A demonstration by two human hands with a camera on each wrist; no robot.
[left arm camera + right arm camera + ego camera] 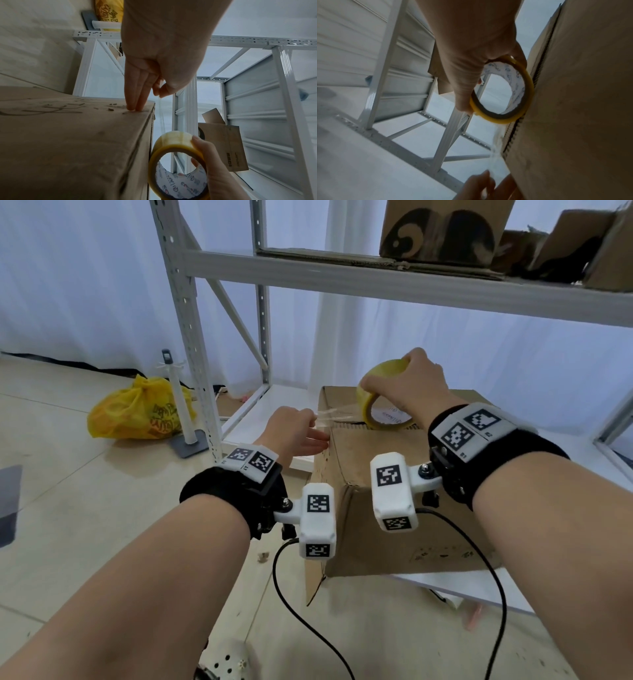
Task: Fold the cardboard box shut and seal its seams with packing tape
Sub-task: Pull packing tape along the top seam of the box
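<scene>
Box (394, 491) sits on the low shelf board (479, 587), flaps folded down. Our right hand (411, 385) grips the tape roll (380, 392) over the centre seam; left hand (294, 433) pinches the free tape end (334, 417) at the box's left edge. Seam not yet taped.

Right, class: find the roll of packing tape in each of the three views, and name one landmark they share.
Head: tape roll right of centre, on the box top, in the right hand.
Left wrist: tape roll bottom centre.
Right wrist: tape roll centre-right.
Shared landmark: the cardboard box beside it.
</scene>
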